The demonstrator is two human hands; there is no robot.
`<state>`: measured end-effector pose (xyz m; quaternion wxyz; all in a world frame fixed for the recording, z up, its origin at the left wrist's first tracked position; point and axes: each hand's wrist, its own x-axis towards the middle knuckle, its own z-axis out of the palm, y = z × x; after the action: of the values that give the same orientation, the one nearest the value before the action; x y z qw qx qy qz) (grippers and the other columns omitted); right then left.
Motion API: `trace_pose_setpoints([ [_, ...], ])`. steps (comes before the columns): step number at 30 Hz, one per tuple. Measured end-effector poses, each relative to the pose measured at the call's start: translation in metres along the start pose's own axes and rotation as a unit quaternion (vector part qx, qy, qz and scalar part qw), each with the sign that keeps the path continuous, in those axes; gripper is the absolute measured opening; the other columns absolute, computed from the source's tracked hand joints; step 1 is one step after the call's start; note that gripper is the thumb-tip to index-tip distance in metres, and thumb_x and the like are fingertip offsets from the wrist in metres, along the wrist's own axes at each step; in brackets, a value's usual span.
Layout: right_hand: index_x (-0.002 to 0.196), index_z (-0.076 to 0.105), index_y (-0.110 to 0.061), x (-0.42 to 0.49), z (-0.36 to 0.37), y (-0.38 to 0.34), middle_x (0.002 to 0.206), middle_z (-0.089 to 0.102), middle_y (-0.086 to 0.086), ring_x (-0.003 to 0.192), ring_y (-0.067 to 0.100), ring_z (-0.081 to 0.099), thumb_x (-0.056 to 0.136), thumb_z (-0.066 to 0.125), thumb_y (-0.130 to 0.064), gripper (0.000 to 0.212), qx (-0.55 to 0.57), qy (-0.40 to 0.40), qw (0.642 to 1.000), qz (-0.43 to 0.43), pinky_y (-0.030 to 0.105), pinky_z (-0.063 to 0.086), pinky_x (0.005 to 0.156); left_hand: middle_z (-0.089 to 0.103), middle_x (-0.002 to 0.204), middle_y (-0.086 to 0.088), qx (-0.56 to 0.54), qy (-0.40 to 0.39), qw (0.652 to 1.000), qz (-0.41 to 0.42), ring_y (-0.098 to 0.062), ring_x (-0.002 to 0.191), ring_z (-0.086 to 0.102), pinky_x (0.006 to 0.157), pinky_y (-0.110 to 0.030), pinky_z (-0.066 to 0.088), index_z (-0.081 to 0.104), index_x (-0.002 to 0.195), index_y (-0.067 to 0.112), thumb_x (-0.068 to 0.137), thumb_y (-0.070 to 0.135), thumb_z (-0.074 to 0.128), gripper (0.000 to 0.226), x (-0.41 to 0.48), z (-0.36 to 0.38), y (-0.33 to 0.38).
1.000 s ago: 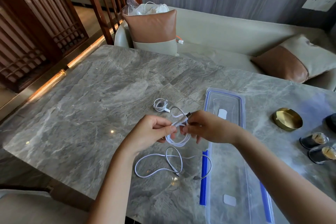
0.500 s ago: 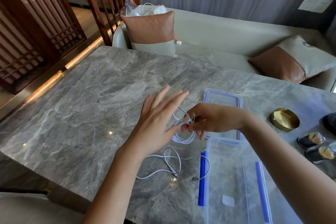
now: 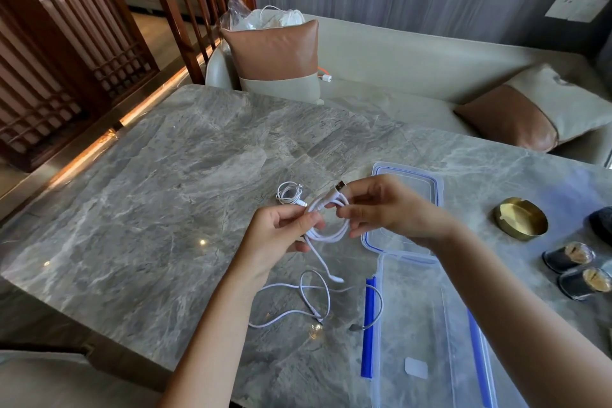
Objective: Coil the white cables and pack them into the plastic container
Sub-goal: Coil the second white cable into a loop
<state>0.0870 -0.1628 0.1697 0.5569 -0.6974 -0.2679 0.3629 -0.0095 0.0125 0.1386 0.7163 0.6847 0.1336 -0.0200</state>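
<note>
Above the middle of the marble table, both hands hold a half-coiled white cable (image 3: 328,235). My left hand (image 3: 281,235) pinches the coil's left side. My right hand (image 3: 394,212) grips its right side near the USB plug, which sticks up. The cable's free end hangs down toward the table. A small coiled white cable (image 3: 288,193) lies just beyond my hands. A loose white cable (image 3: 308,301) sprawls on the table below them. The clear plastic container (image 3: 430,325) with blue clips lies open at the near right, its lid (image 3: 427,175) behind my right hand.
A brass dish (image 3: 521,222) and two dark small cups (image 3: 576,268) stand at the table's right. A bag of white cables (image 3: 265,16) sits behind a brown cushion (image 3: 278,53) on the bench beyond the table. A wooden screen rises at the left.
My left hand, spread open over the coil half a second ago, has come back down and pinched the coil again. A free cable end now hangs below the coil.
</note>
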Motion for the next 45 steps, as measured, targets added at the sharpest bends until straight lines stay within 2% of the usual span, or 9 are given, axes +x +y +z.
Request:
trace_pose_setpoints([
  [6,0.084,0.063,-0.005,0.005,0.017,0.007,0.065,0.064,0.002,0.051,0.008,0.06,0.091,0.055,-0.011,0.013,0.13,0.148,0.98,-0.016,0.021,0.056,0.054,0.07,0.068,0.006,-0.118,0.103,0.988,0.0,-0.001,0.058,0.059,0.054,-0.014,0.051,0.067,0.073,0.012,0.086,0.019,0.059,0.017,0.003,0.006,-0.008],
  [8,0.073,0.065,-0.006,0.0,0.021,0.01,0.059,0.067,0.004,0.048,0.012,0.063,0.096,0.045,-0.029,0.038,0.111,0.078,0.99,0.047,0.02,0.052,0.048,0.067,0.072,0.001,-0.168,0.137,0.976,0.004,-0.001,0.059,0.059,0.055,-0.014,0.051,0.067,0.075,0.009,0.085,0.023,0.06,0.018,0.003,0.012,-0.01],
  [11,0.09,0.07,-0.009,-0.006,0.037,0.024,0.078,0.073,0.013,0.067,0.022,0.072,0.096,0.031,-0.048,0.056,0.11,-0.046,0.981,0.151,0.025,0.057,0.058,0.064,0.075,-0.005,-0.184,0.146,0.972,0.02,-0.005,0.059,0.058,0.055,-0.014,0.05,0.067,0.075,0.008,0.076,0.034,0.064,0.026,0.004,0.019,-0.01],
  [14,0.102,0.066,-0.011,-0.002,0.053,0.037,0.096,0.074,0.012,0.086,0.024,0.072,0.098,0.034,-0.04,0.044,0.219,0.064,0.963,0.144,0.032,0.06,0.069,0.067,0.075,-0.011,-0.171,0.149,0.974,0.026,-0.011,0.06,0.064,0.055,-0.015,0.05,0.068,0.074,0.008,0.075,0.033,0.065,0.026,0.005,0.024,-0.011],
  [18,0.084,0.071,-0.019,0.003,0.05,0.037,0.079,0.074,-0.001,0.074,0.01,0.071,0.094,0.049,-0.025,0.024,0.343,0.218,0.912,0.061,0.025,0.058,0.064,0.07,0.08,-0.013,-0.136,0.164,0.977,0.023,-0.012,0.065,0.065,0.056,-0.015,0.051,0.069,0.077,0.008,0.085,0.023,0.062,0.018,0.006,0.026,-0.017],
  [28,0.096,0.07,-0.019,-0.002,0.039,0.033,0.064,0.057,-0.004,0.06,0.002,0.054,0.094,0.05,-0.019,0.02,0.174,0.364,0.913,-0.055,0.014,0.045,0.052,0.071,0.067,0.008,0.029,0.092,0.995,0.039,-0.002,0.063,0.059,0.057,-0.013,0.047,0.072,0.065,0.024,0.086,0.021,0.062,0.024,0.008,0.021,-0.023],
  [38,0.086,0.06,-0.008,-0.008,0.038,0.029,0.056,0.062,-0.005,0.051,0.014,0.059,0.083,0.064,-0.005,0.006,0.078,0.313,0.93,-0.175,0.019,0.044,0.046,0.07,0.06,0.006,-0.09,0.147,0.985,0.005,-0.006,0.05,0.061,0.049,-0.015,0.049,0.069,0.073,0.013,0.087,0.016,0.061,0.017,0.011,0.024,-0.023],
  [41,0.077,0.057,-0.002,-0.012,0.045,0.032,0.057,0.061,0.001,0.049,0.012,0.061,0.082,0.067,-0.007,0.012,0.038,0.247,0.956,-0.154,0.016,0.044,0.047,0.07,0.061,0.004,-0.094,0.164,0.982,0.019,-0.007,0.053,0.061,0.051,-0.017,0.049,0.069,0.071,0.014,0.087,0.019,0.062,0.018,0.013,0.025,-0.025],
  [45,0.078,0.051,-0.008,-0.012,0.047,0.033,0.056,0.057,0.005,0.041,0.016,0.057,0.082,0.066,-0.003,0.016,0.055,0.239,0.966,-0.078,0.022,0.046,0.042,0.07,0.063,0.001,-0.047,0.201,0.976,0.075,-0.015,0.06,0.062,0.061,-0.03,0.05,0.07,0.067,0.014,0.086,0.021,0.064,0.021,0.013,0.023,-0.029],
])
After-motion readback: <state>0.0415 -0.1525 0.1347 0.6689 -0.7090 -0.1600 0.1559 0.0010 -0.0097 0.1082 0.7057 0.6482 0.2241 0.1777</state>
